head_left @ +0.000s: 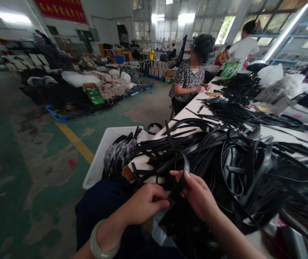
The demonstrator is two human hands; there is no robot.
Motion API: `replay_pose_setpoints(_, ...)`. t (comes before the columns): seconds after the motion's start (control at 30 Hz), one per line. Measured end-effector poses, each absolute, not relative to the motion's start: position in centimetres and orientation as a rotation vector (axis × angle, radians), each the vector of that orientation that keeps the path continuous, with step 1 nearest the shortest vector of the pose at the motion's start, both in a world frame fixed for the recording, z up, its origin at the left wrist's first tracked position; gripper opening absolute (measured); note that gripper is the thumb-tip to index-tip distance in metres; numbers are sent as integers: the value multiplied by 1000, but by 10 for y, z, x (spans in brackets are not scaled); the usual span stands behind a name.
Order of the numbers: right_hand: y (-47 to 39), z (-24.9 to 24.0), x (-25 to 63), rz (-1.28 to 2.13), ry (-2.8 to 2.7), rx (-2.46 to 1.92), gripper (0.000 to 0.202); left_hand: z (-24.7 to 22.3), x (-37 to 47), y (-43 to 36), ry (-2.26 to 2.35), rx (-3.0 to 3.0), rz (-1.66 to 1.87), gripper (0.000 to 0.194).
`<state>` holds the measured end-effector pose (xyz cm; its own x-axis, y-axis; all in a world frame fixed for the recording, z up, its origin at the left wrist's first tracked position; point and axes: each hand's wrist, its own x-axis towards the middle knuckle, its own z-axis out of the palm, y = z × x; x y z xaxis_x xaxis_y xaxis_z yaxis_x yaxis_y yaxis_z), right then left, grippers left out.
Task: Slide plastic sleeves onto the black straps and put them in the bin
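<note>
In the head view, my right hand point(197, 194) pinches a black strap point(185, 162) between thumb and fingers, and the strap arcs up and away to the far left. My left hand point(150, 201), with a pale green bangle point(96, 239) on its wrist, is closed on a dark strap close to my lap. From below that hand hangs a shiny greyish strip point(158, 228); I cannot tell whether it is film or the strap's glossy side. Around my right hand lies a big tangled pile of black straps point(210, 147).
A white bin point(97, 162) holding bundled black straps stands left of the white table point(183, 113). Across the table edge a co-worker point(188, 81) handles small gold-coloured pieces point(213, 94). Another person point(243, 46) stands farther back. Loaded blue pallets point(55, 114) occupy the floor.
</note>
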<state>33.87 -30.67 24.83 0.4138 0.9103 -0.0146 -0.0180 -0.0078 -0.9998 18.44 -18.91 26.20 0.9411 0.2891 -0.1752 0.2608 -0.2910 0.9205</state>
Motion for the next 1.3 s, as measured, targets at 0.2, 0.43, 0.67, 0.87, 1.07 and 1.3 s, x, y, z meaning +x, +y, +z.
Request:
replay_pose_setpoints(0.2, -312, 245, 329, 756, -1192, -1273, 32, 263, 189, -193, 394, 1662, 181, 18)
replay_pose_setpoints(0.43, -304, 248, 337, 830, -861, -1212, 34, 255, 178, -179, 371, 1798, 78, 26)
replay_pose_setpoints(0.67, -328, 246, 325, 817, -1125, -1215, 33, 253, 181, -182, 154, 1720, 86, 31)
replay_pose_setpoints(0.87, -337, 252, 334, 750, -1163, -1266, 36, 257, 190, -185, 137, 1770, 88, 32)
replay_pose_setpoints(1.07, -342, 255, 337, 891, -968, -1189, 40, 265, 194, -183, 109, 1823, 96, 39)
replay_pose_setpoints(1.3, -347, 250, 335, 763, -1108, -1324, 38, 263, 195, -185, 70, 1843, 178, 50)
